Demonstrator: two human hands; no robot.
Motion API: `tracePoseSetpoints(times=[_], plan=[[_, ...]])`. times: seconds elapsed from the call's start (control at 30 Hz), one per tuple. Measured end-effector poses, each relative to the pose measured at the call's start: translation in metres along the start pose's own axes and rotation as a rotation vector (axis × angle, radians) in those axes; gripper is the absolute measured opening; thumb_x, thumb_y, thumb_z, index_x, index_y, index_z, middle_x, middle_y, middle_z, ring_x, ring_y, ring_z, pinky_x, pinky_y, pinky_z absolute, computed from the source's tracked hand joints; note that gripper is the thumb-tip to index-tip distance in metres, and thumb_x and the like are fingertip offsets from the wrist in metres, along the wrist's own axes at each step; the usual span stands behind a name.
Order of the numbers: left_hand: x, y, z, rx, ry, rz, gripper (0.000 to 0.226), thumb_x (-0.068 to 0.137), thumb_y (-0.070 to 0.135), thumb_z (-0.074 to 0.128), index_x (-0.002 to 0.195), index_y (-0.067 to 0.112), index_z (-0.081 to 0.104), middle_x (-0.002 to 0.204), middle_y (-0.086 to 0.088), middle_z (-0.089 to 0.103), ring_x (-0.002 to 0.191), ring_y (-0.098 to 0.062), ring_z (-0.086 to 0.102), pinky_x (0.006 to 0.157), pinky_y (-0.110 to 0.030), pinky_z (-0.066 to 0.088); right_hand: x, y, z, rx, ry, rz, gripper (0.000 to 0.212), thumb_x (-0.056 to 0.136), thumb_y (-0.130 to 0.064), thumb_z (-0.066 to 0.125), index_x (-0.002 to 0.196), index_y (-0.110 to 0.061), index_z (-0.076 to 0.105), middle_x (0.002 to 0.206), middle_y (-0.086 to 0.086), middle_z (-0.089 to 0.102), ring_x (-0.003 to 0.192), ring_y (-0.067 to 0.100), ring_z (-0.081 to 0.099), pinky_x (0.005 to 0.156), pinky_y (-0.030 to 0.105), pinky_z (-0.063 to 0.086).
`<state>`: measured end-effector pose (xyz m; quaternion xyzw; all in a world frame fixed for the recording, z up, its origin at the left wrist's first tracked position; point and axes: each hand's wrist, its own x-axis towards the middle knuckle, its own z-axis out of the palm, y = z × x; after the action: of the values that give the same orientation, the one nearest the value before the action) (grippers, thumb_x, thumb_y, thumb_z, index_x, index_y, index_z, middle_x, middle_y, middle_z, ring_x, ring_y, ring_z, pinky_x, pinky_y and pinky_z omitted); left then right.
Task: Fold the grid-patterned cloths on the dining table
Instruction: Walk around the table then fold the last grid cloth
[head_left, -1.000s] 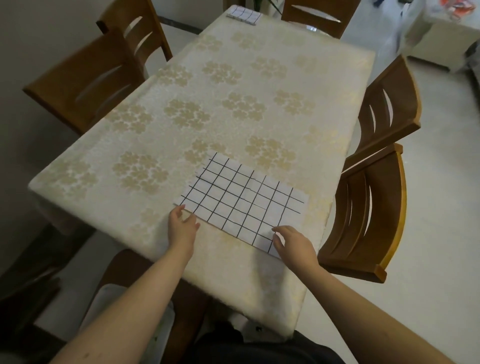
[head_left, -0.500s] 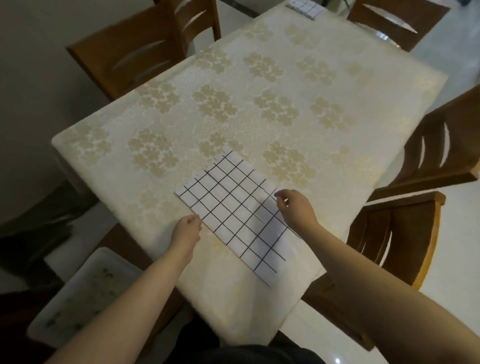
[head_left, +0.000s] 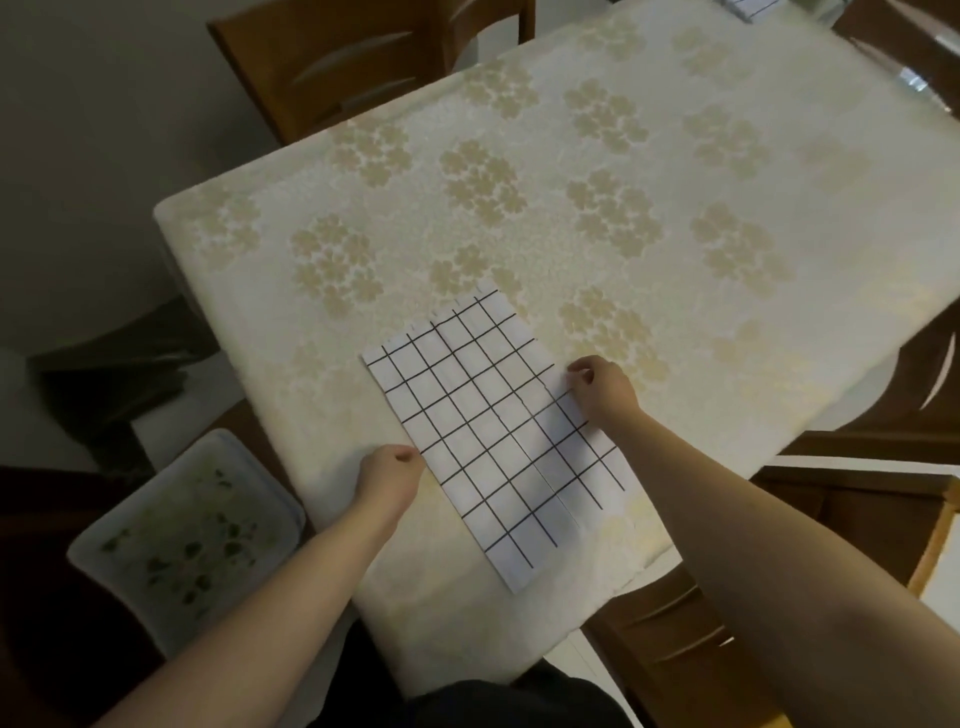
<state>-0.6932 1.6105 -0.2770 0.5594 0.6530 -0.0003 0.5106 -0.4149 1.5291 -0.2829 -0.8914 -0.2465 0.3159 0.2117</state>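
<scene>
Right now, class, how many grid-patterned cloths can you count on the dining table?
2. One cloth lies near the table's front edge between the hands; a second cloth sits at the far end, cut off by the frame's top. More may be out of view.

head-worn view, angled down, near table (head_left: 519, 156)

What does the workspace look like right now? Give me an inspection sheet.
Surface: table under a cream floral cover.
Job's things: grid cloth lying flat at the near edge, seemingly already folded once; second cloth at the far end, mostly out of frame.
Clutter: nothing seen on the table.
Grippers: left hand at the cloth's left edge; right hand pinching its right edge.
Cables: nothing seen.
Surroundings: wooden chairs around the table; white tray below the near left corner.
</scene>
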Motion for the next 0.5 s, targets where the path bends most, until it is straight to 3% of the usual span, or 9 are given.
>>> tracePoseSetpoints(times=[0.1, 0.17, 0.27, 0.4, 0.5], plan=[[0.004, -0.001, 0.005, 0.030, 0.030, -0.074, 0.031, 0.095, 0.022, 0.053, 0.121, 0.011, 0.066, 0.127, -0.009, 0.058, 0.103, -0.028, 0.059, 0.088, -0.033, 0.050, 0.011, -0.005, 0.001, -0.081, -0.042, 0.026, 0.036, 0.099, -0.040, 0.046, 0.120, -0.015, 0.061, 0.116, 0.011, 0.060, 0.096, 0.030, 0.060, 0.083, 0.041, 0.053], [0.003, 0.001, 0.011, 0.027, 0.054, -0.128, 0.033, 0.092, 0.026, 0.057, 0.121, 0.015, 0.067, 0.134, -0.011, 0.049, 0.100, -0.029, 0.058, 0.088, -0.033, 0.050, 0.014, -0.008, 0.002, -0.154, -0.075, 0.008, 0.040, 0.096, -0.048, 0.047, 0.116, -0.017, 0.063, 0.115, 0.010, 0.061, 0.097, 0.030, 0.060, 0.084, 0.042, 0.053], [-0.004, 0.007, 0.017, -0.094, 0.079, -0.159, 0.031, 0.089, 0.028, 0.063, 0.116, 0.014, 0.069, 0.131, -0.010, 0.043, 0.097, -0.026, 0.057, 0.082, -0.027, 0.045, 0.012, -0.010, 0.001, -0.157, -0.086, -0.031, 0.041, 0.091, -0.053, 0.055, 0.110, -0.018, 0.064, 0.107, 0.005, 0.062, 0.096, 0.026, 0.060, 0.081, 0.039, 0.054], [-0.012, 0.007, 0.012, -0.258, 0.036, -0.097, 0.023, 0.088, 0.025, 0.068, 0.108, 0.014, 0.066, 0.120, -0.005, 0.059, 0.094, -0.017, 0.056, 0.081, -0.027, 0.042, 0.004, -0.006, -0.004, 0.014, -0.103, -0.054, 0.034, 0.088, -0.048, 0.062, 0.098, -0.016, 0.057, 0.084, -0.003, 0.056, 0.078, 0.018, 0.054, 0.066, 0.028, 0.043], [-0.018, 0.006, 0.006, -0.326, 0.006, -0.024, 0.022, 0.089, 0.020, 0.067, 0.110, 0.014, 0.063, 0.108, 0.000, 0.064, 0.097, -0.015, 0.057, 0.080, -0.026, 0.041, -0.001, -0.002, -0.005, 0.219, -0.107, -0.031, 0.029, 0.085, -0.044, 0.067, 0.094, -0.019, 0.057, 0.086, -0.004, 0.059, 0.077, 0.016, 0.056, 0.063, 0.026, 0.043]])
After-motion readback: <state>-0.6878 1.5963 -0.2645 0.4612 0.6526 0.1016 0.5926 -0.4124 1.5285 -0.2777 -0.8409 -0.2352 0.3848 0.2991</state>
